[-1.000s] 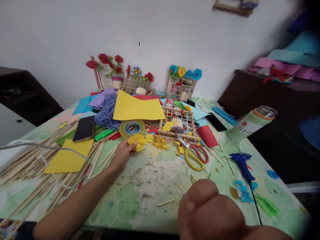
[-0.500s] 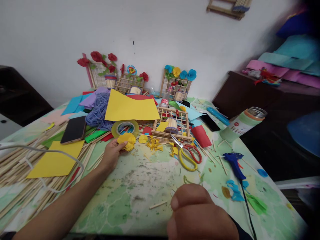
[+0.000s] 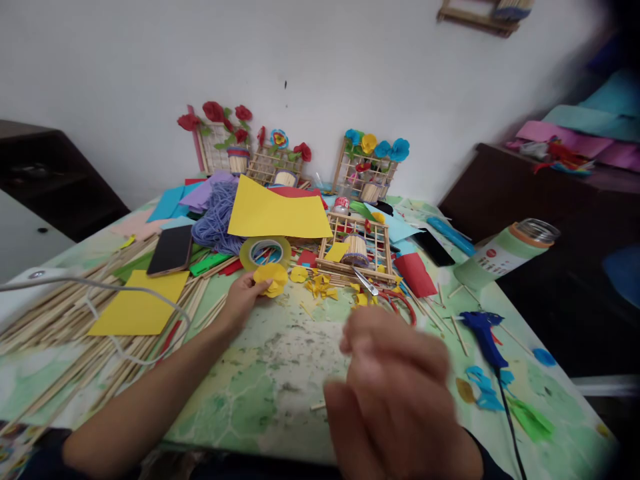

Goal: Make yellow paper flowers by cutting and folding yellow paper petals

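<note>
Pinching yellow paper flower (image 3: 273, 273) by its edge, left hand (image 3: 241, 303), just left of frame centre | likely light, soft, easily creased; best held lightly where layers stack | right hand (image 3: 400, 380), lower right: blurred, fingers curled, can't tell if gripping

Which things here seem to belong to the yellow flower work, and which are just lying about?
Likely in the work:
yellow flower, in the left hand
yellow scraps
large yellow sheet
scissors
glue gun

Probably just lying about:
left-side phone
right-side phone
green bottle
</note>
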{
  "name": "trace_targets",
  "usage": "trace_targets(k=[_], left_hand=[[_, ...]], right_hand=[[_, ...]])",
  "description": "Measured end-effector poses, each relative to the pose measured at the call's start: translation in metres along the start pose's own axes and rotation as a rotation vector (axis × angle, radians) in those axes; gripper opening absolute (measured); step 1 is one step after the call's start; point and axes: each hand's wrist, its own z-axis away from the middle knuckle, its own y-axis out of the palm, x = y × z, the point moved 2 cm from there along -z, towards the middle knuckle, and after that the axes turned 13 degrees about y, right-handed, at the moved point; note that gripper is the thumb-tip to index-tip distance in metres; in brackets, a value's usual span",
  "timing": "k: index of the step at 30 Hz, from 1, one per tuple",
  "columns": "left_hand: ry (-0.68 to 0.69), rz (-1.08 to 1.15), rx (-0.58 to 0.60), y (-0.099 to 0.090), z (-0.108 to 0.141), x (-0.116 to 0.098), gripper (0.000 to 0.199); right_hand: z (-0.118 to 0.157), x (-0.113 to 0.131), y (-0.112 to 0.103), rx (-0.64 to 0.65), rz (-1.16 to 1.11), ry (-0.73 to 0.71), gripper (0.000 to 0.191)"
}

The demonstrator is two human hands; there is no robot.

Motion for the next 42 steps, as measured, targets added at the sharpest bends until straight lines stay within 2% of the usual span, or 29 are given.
trace_targets(k=[1,3,6,8,10,13,17,23,27,29,30,32,35,38,40,42], left_hand=[[0.002,0.005,0.03,0.001,0.001,0.0,0.036],[0.01,-0.014,0.101,0.004,0.002,-0.001,0.037],[0.034,-0.171,0.167,0.001,-0.001,-0.004,0.039],[0.081,-0.336,0.172,-0.004,-0.006,-0.007,0.036],[0.147,-0.5,0.191,-0.011,-0.012,-0.012,0.029],[0.231,-0.728,0.249,-0.018,-0.019,-0.018,0.024],[0.281,-0.858,0.279,-0.023,-0.023,-0.023,0.023],[0.226,-0.634,0.268,-0.028,-0.025,-0.028,0.024],[0.196,-0.542,0.293,-0.044,-0.031,-0.042,0.027],[0.146,-0.577,0.381,-0.056,-0.035,-0.048,0.023],[0.103,-0.599,0.469,-0.061,-0.037,-0.049,0.021],[0.031,-0.696,0.637,-0.07,-0.04,-0.05,0.02],[0.002,-0.844,0.79,-0.076,-0.042,-0.046,0.018],[0.051,-0.869,0.812,-0.072,-0.042,-0.042,0.022],[0.112,-0.881,0.779,-0.067,-0.041,-0.039,0.025],[0.172,-0.916,0.745,-0.062,-0.039,-0.035,0.028]], right_hand=[[-0.01,-0.01,0.01,-0.084,-0.074,-0.029,0.031],[-0.025,-0.042,0.037,0.058,-0.025,0.14,0.026],[-0.026,-0.103,0.069,0.252,0.068,0.415,0.017],[-0.017,-0.14,0.08,0.332,0.193,0.535,0.013],[-0.007,-0.167,0.084,0.421,0.361,0.578,0.014],[0.002,-0.187,0.085,0.454,0.423,0.578,0.012],[0.004,-0.191,0.084,0.46,0.452,0.556,0.012],[0.005,-0.194,0.083,0.443,0.467,0.529,0.014],[0.005,-0.195,0.081,0.423,0.449,0.499,0.017],[0.005,-0.194,0.081,0.432,0.432,0.479,0.018],[0.005,-0.192,0.081,0.443,0.423,0.471,0.019],[0.006,-0.185,0.084,0.513,0.399,0.429,0.018],[0.011,-0.17,0.093,0.75,0.348,0.255,0.02],[0.018,-0.155,0.102,0.938,0.33,0.093,0.023],[0.021,-0.15,0.106,0.945,0.391,0.079,0.022],[0.022,-0.149,0.107,0.886,0.5,0.121,0.023]])
